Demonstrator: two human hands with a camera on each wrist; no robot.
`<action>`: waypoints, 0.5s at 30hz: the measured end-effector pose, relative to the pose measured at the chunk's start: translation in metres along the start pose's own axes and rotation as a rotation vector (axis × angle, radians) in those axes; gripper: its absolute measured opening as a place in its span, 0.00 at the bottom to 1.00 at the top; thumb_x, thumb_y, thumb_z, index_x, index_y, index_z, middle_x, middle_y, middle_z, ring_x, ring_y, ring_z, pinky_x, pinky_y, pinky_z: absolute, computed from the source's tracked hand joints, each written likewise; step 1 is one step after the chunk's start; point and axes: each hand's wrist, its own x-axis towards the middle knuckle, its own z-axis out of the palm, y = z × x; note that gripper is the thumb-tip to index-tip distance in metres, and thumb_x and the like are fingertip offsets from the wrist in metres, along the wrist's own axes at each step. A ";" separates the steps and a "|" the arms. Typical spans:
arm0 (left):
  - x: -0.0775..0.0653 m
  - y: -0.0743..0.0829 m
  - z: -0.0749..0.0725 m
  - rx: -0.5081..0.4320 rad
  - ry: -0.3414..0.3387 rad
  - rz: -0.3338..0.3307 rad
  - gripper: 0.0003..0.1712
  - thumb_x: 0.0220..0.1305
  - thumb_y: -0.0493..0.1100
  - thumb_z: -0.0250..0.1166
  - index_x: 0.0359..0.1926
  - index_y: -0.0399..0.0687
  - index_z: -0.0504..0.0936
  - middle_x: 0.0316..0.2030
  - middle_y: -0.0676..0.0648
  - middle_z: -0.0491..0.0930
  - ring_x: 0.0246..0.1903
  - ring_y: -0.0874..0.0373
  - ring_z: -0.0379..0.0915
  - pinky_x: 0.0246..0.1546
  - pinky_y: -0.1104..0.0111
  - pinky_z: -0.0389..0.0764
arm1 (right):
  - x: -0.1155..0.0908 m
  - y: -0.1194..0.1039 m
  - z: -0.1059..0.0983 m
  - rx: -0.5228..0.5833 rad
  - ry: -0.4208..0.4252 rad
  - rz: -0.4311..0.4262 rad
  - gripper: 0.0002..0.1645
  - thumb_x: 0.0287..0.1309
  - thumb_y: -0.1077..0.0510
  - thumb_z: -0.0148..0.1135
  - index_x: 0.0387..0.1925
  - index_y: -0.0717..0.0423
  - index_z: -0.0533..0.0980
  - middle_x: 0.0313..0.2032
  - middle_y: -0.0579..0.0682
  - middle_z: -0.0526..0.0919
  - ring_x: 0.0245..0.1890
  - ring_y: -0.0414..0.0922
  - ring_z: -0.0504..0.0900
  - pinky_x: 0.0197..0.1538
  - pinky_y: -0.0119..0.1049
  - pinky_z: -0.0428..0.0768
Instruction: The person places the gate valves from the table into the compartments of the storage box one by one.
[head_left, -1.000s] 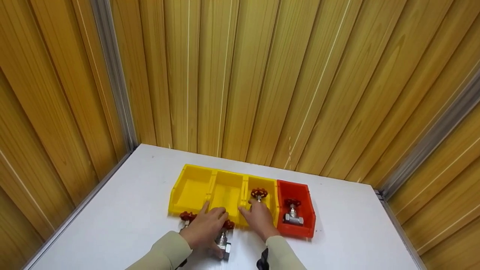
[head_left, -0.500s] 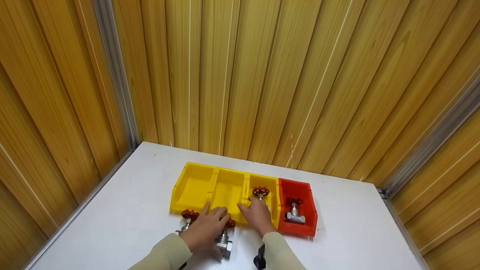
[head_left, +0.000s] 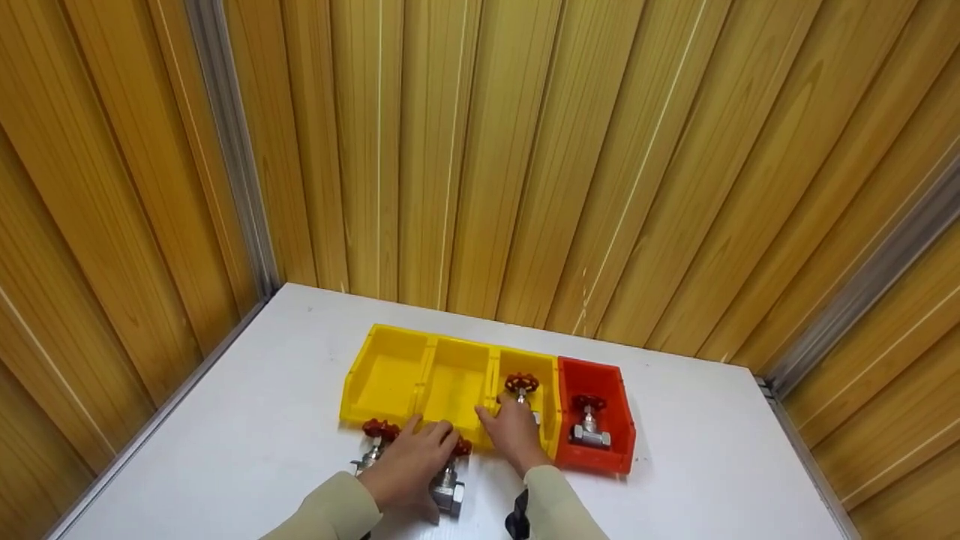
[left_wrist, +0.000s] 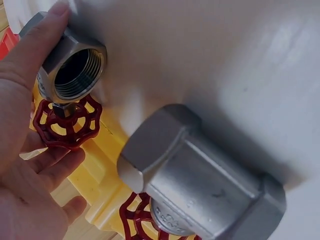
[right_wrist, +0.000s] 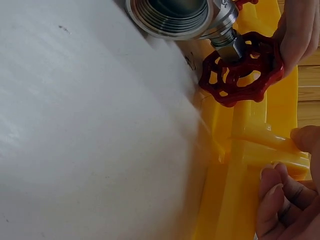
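My left hand (head_left: pixel 409 461) holds a silver gate valve (head_left: pixel 448 491) with a red handwheel, on the white table before the yellow bins. In the left wrist view its thumb lies along the hexagonal end and its fingers reach behind the handwheel (left_wrist: pixel 67 122). Left of this hand stands a second valve (head_left: pixel 371 454), partly hidden. At the third yellow bin (head_left: pixel 549 375), my right hand (head_left: pixel 514 435) has its thumb and curled fingers on either side of the divider (right_wrist: pixel 270 150). Just beyond those fingers a valve (head_left: pixel 521 384) stands in that bin, its body partly covered.
Two more yellow bins (head_left: pixel 390 337) adjoin on the left, with nothing seen in them. A red bin (head_left: pixel 626 420) at the right end holds another valve (head_left: pixel 590 427). Wood-patterned walls (head_left: pixel 487 150) rise behind and beside the white table (head_left: pixel 712 450).
The view has shifted slightly. My left fingers have drawn back a little toward me. The right hand stays at the third bin, a little lower against the valve there; the valves keep their places.
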 end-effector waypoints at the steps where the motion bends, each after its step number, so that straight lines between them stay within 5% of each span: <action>1: 0.000 0.000 0.000 -0.001 -0.001 -0.001 0.65 0.27 0.74 0.75 0.67 0.48 0.67 0.60 0.47 0.71 0.57 0.52 0.69 0.68 0.43 0.60 | 0.000 0.000 0.000 -0.003 -0.003 0.000 0.25 0.62 0.44 0.62 0.50 0.59 0.75 0.39 0.51 0.83 0.30 0.42 0.76 0.37 0.33 0.78; 15: -0.002 0.001 0.000 -0.026 0.021 0.019 0.61 0.33 0.70 0.77 0.67 0.44 0.68 0.57 0.46 0.72 0.56 0.52 0.69 0.69 0.44 0.59 | 0.000 0.004 0.002 -0.068 0.005 -0.019 0.25 0.61 0.42 0.61 0.46 0.59 0.75 0.30 0.50 0.78 0.27 0.44 0.73 0.34 0.36 0.73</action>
